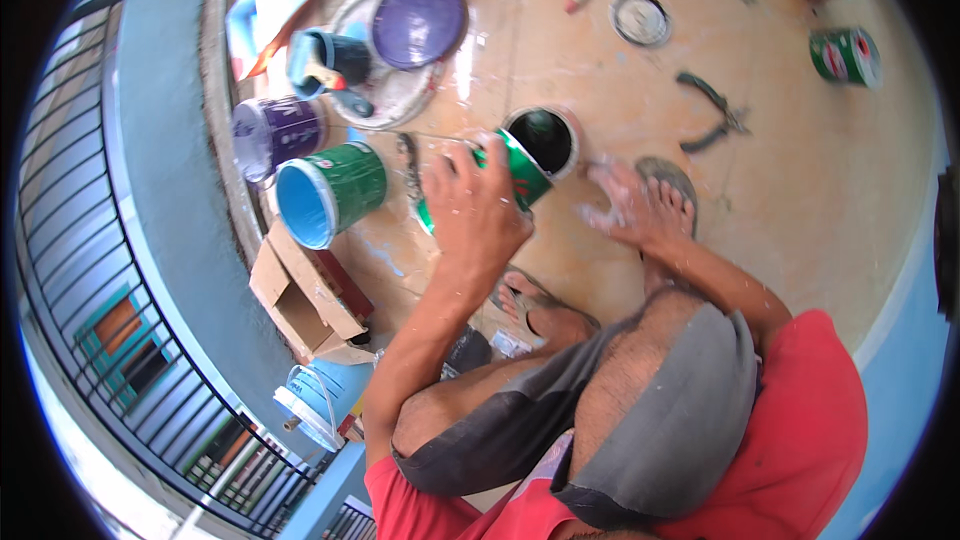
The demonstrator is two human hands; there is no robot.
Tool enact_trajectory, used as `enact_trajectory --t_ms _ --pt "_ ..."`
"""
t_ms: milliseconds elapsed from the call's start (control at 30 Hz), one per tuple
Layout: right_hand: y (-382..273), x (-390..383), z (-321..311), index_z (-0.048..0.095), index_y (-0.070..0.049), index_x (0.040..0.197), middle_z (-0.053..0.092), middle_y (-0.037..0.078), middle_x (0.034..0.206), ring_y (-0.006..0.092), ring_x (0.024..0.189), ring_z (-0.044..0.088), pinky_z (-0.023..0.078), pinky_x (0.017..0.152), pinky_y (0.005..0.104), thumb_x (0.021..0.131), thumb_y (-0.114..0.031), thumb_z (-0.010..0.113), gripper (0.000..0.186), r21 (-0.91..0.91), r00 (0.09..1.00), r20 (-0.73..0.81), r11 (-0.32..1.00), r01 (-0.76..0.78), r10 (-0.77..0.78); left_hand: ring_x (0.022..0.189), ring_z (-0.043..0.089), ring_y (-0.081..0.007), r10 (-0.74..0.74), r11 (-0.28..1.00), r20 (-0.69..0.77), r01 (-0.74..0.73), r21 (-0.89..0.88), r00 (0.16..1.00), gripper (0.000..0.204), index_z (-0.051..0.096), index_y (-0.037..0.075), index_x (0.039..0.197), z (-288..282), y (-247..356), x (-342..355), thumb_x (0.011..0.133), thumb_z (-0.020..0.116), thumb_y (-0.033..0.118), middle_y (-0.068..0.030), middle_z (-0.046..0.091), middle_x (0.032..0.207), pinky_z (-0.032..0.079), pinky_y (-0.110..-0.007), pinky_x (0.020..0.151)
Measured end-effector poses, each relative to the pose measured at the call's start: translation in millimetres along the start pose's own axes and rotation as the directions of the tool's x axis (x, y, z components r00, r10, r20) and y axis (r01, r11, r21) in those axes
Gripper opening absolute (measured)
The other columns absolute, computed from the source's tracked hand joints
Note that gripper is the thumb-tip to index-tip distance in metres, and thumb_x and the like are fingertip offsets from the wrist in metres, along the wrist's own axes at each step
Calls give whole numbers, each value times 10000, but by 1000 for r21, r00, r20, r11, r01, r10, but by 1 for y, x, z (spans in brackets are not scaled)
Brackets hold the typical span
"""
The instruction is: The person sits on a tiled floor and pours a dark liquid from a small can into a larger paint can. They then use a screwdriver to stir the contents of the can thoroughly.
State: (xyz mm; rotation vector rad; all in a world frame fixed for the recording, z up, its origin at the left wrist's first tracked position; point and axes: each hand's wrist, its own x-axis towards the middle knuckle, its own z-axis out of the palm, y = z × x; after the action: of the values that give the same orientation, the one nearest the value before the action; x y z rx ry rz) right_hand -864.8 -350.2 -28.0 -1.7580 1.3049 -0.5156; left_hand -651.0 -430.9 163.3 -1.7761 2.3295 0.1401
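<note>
My left hand (472,208) is wrapped around a green paint can (530,183), which tilts against the rim of a round tub (574,137). The tub is dark inside, with a greenish patch in it; I cannot tell whether that is paint or something else. My right hand (630,205) hangs just right of the tub, beside my sandalled foot. Its fingers are apart, slightly blurred and spattered white, with nothing in them. On the floor beyond lies a pair of dark-handled pliers (715,118), opened wide.
Left of the can stand a green bucket (358,183), a purple bucket (292,130) and a cardboard box (300,290). A purple lid (420,22) and a paintbrush (347,97) on a dark pot lie farther off. Another green can (842,57) rests at far right.
</note>
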Motion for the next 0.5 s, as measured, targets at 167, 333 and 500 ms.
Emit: enact_trajectory --t_ms 167,333,500 --pt "-52 20 46 611 -53 1525 681 108 1461 269 1404 634 585 1091 474 900 -260 948 740 889 920 380 310 -336 -94 1084 617 -412 -45 998 57 47 -36 997 818 623 29 1362 -2 0 0 645 951 249 -221 625 1151 482 -520 942" --pt "-61 43 95 552 -86 1605 667 47 1541 235 1439 614 506 1204 502 893 -226 946 826 935 911 345 -1 -354 -228 1077 628 -411 -67 996 72 71 -61 995 837 614 45 1363 2 -4 -2 641 961 288 -207 636 1124 474 -523 930" --pt "-46 44 115 509 -73 1641 642 45 1599 247 1462 611 434 1276 524 909 -335 923 881 877 857 356 -184 -444 -373 1079 640 -410 -11 1000 84 11 3 996 1151 574 11 1481 -2 -10 -5 606 1006 621 -214 658 1151 465 -522 937"
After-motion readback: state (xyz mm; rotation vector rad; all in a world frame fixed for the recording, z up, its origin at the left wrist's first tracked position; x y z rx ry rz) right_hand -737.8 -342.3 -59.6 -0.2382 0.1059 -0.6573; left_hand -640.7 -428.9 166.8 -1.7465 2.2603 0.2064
